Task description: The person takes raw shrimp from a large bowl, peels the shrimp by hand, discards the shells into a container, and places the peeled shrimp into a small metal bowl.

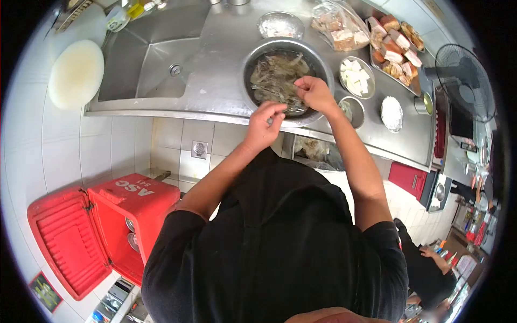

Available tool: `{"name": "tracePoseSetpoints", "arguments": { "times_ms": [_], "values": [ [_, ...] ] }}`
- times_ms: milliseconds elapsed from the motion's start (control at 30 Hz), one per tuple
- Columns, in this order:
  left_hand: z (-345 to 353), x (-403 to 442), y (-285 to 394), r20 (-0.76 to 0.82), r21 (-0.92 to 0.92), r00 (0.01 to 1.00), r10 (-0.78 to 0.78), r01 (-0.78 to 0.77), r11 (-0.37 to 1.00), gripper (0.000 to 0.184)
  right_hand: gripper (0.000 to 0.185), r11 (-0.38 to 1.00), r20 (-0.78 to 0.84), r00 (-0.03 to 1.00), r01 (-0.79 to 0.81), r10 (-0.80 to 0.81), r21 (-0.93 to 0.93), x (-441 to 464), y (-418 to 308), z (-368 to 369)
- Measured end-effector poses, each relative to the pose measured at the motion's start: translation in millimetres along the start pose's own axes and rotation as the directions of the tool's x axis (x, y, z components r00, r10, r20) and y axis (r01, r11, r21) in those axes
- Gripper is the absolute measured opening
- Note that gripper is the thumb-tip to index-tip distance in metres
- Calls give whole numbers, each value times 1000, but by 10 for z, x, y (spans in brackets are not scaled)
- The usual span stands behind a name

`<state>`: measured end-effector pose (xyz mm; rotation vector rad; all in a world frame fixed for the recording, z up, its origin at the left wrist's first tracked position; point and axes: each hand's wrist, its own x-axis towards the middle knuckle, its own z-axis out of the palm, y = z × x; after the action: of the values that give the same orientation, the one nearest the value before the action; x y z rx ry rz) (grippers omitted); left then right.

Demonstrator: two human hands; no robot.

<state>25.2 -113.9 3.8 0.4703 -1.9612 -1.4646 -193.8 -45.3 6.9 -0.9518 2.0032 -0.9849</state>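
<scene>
A large metal bowl (327, 75) near the counter's front edge holds greyish shrimp (274, 81) in dark liquid. Over its lower left rim is my left hand (265, 125), fingers curled together on something I cannot make out. My right hand (316, 94) is over the bowl's right side, thumb and fingertips pinched together at the shrimp; what they hold is too small to tell. Close by on the right, a small metal bowl (353, 112) has a few pale pieces inside.
Behind the bowl is a metal dish (280, 25). Rightward are a bowl of white pieces (355, 78), a foil-like dish (392, 114), bagged meat (340, 27), a meat tray (396, 48) and a fan (465, 81). A sink (161, 64) is left; another person (428, 269) stands lower right.
</scene>
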Motion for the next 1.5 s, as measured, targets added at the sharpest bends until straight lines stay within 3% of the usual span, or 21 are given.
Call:
{"name": "tracePoseSetpoints", "arguments": {
  "times_ms": [100, 167, 233, 333, 400, 467, 500, 533, 600, 633, 733, 767, 967, 1067, 1167, 1367, 1500],
  "values": [
    [127, 225, 89, 0, -32, 999, 44, -44, 999, 23, 17, 873, -91, 991, -39, 95, 487, -260, -77, -3],
    [228, 344, 168, 16, 4, 995, 103, -103, 995, 24, 19, 738, -104, 982, -49, 160, 673, -450, -196, -3],
    [329, 399, 184, 28, 51, 988, 153, -155, 987, 25, 20, 545, -108, 977, -9, 182, 839, -612, -228, 34],
    [440, 394, 259, 30, 66, 993, 119, -120, 991, 27, 22, 445, -134, 978, 49, 162, 894, -802, -225, 33],
    [540, 366, 207, -11, 17, 995, 103, -102, 995, 25, 25, 625, -164, 980, 60, 110, 778, -906, -150, -15],
    [652, 325, 68, 6, -115, 999, -38, 39, 993, 22, 28, 835, -192, 979, 47, 71, 548, -976, -44, -122],
    [690, 305, 55, 28, -159, 993, -113, 116, 980, 21, 36, 968, -370, 926, 154, -73, 196, -1036, -47, -172],
    [732, 287, 39, 52, -201, 981, -187, 194, 960, 20, 38, 955, -445, 848, 292, -287, -61, -1081, -48, -261],
    [851, 238, 55, 113, -197, 978, -178, 197, 960, 21, 43, 711, -406, 608, 418, -682, -566, -1208, -82, -485],
    [925, 217, 90, 136, -203, 975, -173, 199, 959, 21, 40, 711, -392, 608, 473, -691, -519, -1227, -60, -518],
    [1160, 142, 111, 178, -186, 975, -136, 169, 968, 21, 32, 891, -167, 937, 222, -307, -395, -1378, 81, -623],
    [1244, 120, 91, 181, -174, 976, -120, 152, 973, 21, 31, 901, -201, 919, 256, -340, -350, -1351, 323, -594],
    [1653, -114, 98, 300, -87, 948, -107, 139, 986, 18, 24, 990, -343, 930, 100, -128, -99, -1885, 787, -581],
    [1847, -238, 103, 398, -114, 902, -166, 228, 967, 18, 22, 988, -397, 912, 45, -102, -150, -2185, 955, -598],
    [1977, -337, 130, 456, -75, 866, -206, 267, 961, 17, 22, 976, -438, 881, 101, -178, -194, -2396, 1171, -577],
    [2122, -464, 146, 535, 49, 801, -269, 289, 956, 16, 18, 902, -379, 850, 223, -366, -370, -2628, 1367, -659],
    [2206, -527, 96, 546, 107, 784, -295, 284, 953, 15, 17, 875, -345, 856, 220, -385, -431, -2720, 1446, -698]
  ]
}}
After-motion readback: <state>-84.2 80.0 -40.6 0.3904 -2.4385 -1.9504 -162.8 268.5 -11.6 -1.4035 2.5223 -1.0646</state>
